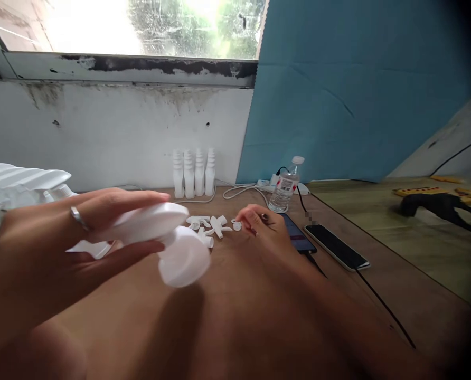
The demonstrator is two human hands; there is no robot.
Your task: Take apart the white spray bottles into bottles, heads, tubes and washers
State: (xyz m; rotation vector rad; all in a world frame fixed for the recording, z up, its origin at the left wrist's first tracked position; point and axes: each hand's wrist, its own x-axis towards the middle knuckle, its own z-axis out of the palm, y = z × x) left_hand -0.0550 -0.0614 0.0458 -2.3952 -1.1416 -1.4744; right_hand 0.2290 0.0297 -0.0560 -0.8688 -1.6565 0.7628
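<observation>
At the left, my left hand [101, 232], with a ring on one finger, is closed around a white plastic piece [152, 221]. A wide, round white part [185, 258] hangs at its lower right end, slightly blurred. My right hand [265, 232] rests over the brown table, right of several small white plastic parts [218, 226]. Its fingers are curled together, and whatever they hold, if anything, is hidden. A small white ring-like piece [236, 225] lies beside its fingertips.
Several white bottles [188, 177] stand by the wall. A clear water bottle [286, 187], white cables [239, 189] and two phones, one dark [299, 236] and one pale-edged [336, 246], are at the right. More white plastic items [21, 177] are piled at the left.
</observation>
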